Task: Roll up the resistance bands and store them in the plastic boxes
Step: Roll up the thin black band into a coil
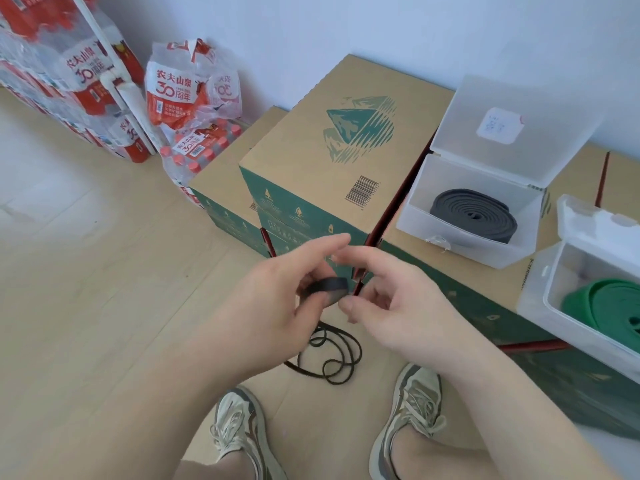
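My left hand [277, 299] pinches a small rolled start of a black resistance band [327, 285]; the rest of it hangs down and lies in loose loops [332, 358] on the floor by my shoes. My right hand [388, 296] touches the roll with thumb and fingertips. An open clear plastic box [415, 220] on the cardboard cartons holds a rolled grey band [474, 214]. A second open plastic box [540, 299] at the right edge holds a rolled green band [609, 306].
Stacked cardboard cartons [311, 150] stand in front of me against a white wall. Shrink-wrapped packs of water bottles [187, 105] sit at the left. A thin red band [384, 216] runs down between the cartons. Wooden floor stretches to the left.
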A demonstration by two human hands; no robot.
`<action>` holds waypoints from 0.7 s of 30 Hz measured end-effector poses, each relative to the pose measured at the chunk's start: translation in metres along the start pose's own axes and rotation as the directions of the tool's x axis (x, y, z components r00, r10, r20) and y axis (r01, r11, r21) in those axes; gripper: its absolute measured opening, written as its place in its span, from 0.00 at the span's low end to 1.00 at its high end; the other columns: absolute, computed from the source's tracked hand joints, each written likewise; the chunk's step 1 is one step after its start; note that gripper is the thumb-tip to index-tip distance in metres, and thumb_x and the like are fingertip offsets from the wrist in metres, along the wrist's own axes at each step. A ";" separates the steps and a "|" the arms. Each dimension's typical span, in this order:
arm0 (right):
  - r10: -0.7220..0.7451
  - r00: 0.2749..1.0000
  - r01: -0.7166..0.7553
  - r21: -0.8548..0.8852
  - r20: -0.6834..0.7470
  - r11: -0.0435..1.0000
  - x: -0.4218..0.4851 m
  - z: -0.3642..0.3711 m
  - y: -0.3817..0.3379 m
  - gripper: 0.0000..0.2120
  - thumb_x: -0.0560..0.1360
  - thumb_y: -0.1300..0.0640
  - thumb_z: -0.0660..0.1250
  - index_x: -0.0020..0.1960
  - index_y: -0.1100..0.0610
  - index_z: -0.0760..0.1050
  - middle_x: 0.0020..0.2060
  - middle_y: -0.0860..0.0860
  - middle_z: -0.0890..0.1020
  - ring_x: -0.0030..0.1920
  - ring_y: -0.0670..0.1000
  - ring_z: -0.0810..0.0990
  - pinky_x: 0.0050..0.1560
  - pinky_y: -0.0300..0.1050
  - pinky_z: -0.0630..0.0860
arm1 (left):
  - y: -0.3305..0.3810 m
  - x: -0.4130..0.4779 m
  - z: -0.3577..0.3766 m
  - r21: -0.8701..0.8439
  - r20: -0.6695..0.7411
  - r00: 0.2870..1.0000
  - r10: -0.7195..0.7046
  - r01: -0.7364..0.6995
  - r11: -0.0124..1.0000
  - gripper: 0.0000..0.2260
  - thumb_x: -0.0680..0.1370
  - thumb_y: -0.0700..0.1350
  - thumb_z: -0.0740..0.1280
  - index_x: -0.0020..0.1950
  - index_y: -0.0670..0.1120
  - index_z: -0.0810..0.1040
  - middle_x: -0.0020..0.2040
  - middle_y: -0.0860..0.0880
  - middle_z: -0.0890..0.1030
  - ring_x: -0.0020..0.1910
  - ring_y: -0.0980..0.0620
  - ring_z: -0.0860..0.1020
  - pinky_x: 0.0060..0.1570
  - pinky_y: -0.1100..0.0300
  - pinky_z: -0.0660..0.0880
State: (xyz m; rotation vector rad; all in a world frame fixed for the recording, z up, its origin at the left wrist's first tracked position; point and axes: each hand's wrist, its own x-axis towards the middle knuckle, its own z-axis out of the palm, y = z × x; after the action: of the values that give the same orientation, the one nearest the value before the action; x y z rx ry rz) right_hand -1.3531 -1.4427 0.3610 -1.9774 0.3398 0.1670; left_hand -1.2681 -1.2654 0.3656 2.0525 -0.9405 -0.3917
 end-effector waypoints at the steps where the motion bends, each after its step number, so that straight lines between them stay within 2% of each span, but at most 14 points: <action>1: -0.050 0.998 0.048 0.048 0.037 0.998 -0.001 0.004 -0.004 0.23 0.77 0.63 0.70 0.63 0.37 0.76 0.47 0.47 0.86 0.40 0.53 0.83 0.47 0.51 0.82 | 0.004 0.000 0.002 -0.011 0.000 0.999 0.036 -0.036 0.999 0.30 0.77 0.33 0.68 0.76 0.53 0.71 0.49 0.58 0.84 0.49 0.56 0.83 0.53 0.57 0.80; 2: -0.079 0.996 0.075 0.086 0.050 0.993 -0.001 0.006 -0.005 0.23 0.76 0.66 0.70 0.61 0.39 0.78 0.49 0.45 0.86 0.41 0.55 0.83 0.49 0.54 0.83 | 0.006 0.001 0.003 -0.022 -0.020 0.998 0.066 -0.066 0.998 0.29 0.77 0.34 0.67 0.77 0.53 0.70 0.50 0.57 0.84 0.51 0.56 0.83 0.54 0.56 0.80; 4: -0.085 0.996 0.087 0.113 -0.015 0.990 0.000 0.006 -0.005 0.20 0.76 0.66 0.71 0.58 0.42 0.81 0.48 0.45 0.87 0.40 0.56 0.83 0.49 0.57 0.83 | 0.007 0.003 0.002 -0.032 -0.070 0.993 0.094 -0.096 0.995 0.28 0.77 0.36 0.66 0.76 0.52 0.71 0.52 0.58 0.84 0.53 0.57 0.83 0.55 0.57 0.80; 6: -0.064 0.990 0.080 0.125 -0.125 0.989 0.001 0.003 -0.003 0.14 0.78 0.64 0.70 0.55 0.46 0.83 0.41 0.46 0.87 0.34 0.53 0.83 0.46 0.53 0.84 | 0.001 0.004 0.001 0.015 -0.084 0.994 0.064 -0.063 0.998 0.27 0.76 0.36 0.67 0.74 0.52 0.73 0.48 0.59 0.83 0.48 0.58 0.82 0.50 0.58 0.80; 8: -0.073 0.973 0.099 0.113 -0.221 0.989 0.000 0.001 -0.004 0.11 0.79 0.63 0.69 0.51 0.48 0.83 0.37 0.47 0.86 0.31 0.50 0.83 0.41 0.44 0.82 | -0.004 0.007 0.000 0.135 0.027 0.993 -0.114 0.109 0.985 0.25 0.74 0.37 0.68 0.68 0.56 0.74 0.43 0.57 0.81 0.43 0.56 0.79 0.46 0.56 0.79; 10: -0.070 0.949 0.125 0.163 -0.307 0.979 -0.001 0.001 -0.005 0.10 0.81 0.63 0.67 0.52 0.49 0.82 0.39 0.48 0.86 0.31 0.50 0.83 0.38 0.42 0.80 | -0.008 0.007 0.000 0.290 0.196 0.921 -0.336 0.273 0.917 0.18 0.74 0.40 0.67 0.60 0.56 0.77 0.41 0.55 0.79 0.42 0.54 0.77 0.42 0.57 0.77; 11: -0.049 0.934 0.126 0.199 -0.354 0.972 -0.001 0.000 -0.005 0.10 0.82 0.63 0.65 0.53 0.49 0.81 0.40 0.49 0.86 0.31 0.50 0.83 0.37 0.41 0.79 | -0.010 0.007 0.000 0.336 0.233 0.887 -0.399 0.312 0.889 0.14 0.74 0.41 0.67 0.57 0.55 0.78 0.41 0.54 0.79 0.42 0.54 0.76 0.40 0.59 0.75; 14: 0.038 0.873 0.108 0.269 -0.486 0.957 0.003 -0.010 -0.004 0.09 0.84 0.61 0.62 0.54 0.49 0.79 0.43 0.49 0.87 0.32 0.50 0.81 0.36 0.43 0.77 | -0.016 0.004 -0.004 0.382 0.211 0.846 -0.490 0.390 0.838 0.09 0.74 0.41 0.66 0.49 0.55 0.78 0.42 0.55 0.79 0.43 0.55 0.76 0.36 0.63 0.70; 16: 0.130 0.841 0.016 0.265 -0.525 0.964 0.005 -0.017 0.002 0.10 0.84 0.59 0.61 0.53 0.45 0.77 0.45 0.46 0.86 0.33 0.50 0.82 0.37 0.45 0.78 | -0.021 0.004 -0.009 0.388 0.157 0.862 -0.482 0.395 0.833 0.09 0.75 0.41 0.66 0.49 0.55 0.77 0.42 0.54 0.80 0.44 0.51 0.77 0.41 0.58 0.75; 18: 0.204 0.857 -0.146 0.158 -0.474 0.977 0.005 -0.021 0.010 0.09 0.84 0.56 0.63 0.53 0.42 0.75 0.47 0.43 0.85 0.39 0.51 0.83 0.44 0.47 0.81 | -0.023 0.004 -0.011 0.225 0.034 0.918 -0.394 0.378 0.898 0.10 0.78 0.39 0.68 0.52 0.55 0.77 0.40 0.53 0.80 0.42 0.52 0.79 0.43 0.55 0.78; 20: 0.230 0.898 -0.230 0.047 -0.374 0.972 0.004 -0.019 0.015 0.11 0.82 0.56 0.65 0.58 0.39 0.74 0.52 0.44 0.83 0.43 0.52 0.84 0.52 0.52 0.82 | -0.016 0.005 -0.012 0.020 -0.085 0.955 -0.286 0.288 0.957 0.12 0.79 0.39 0.70 0.54 0.56 0.78 0.41 0.56 0.81 0.42 0.56 0.80 0.44 0.60 0.79; 21: 0.222 0.919 -0.227 0.025 -0.327 0.974 0.003 -0.018 0.015 0.16 0.81 0.56 0.67 0.63 0.38 0.73 0.51 0.47 0.84 0.40 0.52 0.84 0.52 0.51 0.82 | -0.010 0.005 -0.012 -0.020 -0.095 0.969 -0.229 0.229 0.973 0.12 0.79 0.38 0.71 0.55 0.56 0.80 0.42 0.58 0.82 0.44 0.58 0.80 0.46 0.64 0.78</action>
State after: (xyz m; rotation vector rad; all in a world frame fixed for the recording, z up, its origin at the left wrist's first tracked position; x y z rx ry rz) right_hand -1.3551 -1.4649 0.3546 -1.9751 0.7863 -0.0170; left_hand -1.2532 -1.2591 0.3651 2.1591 -0.6444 -0.4133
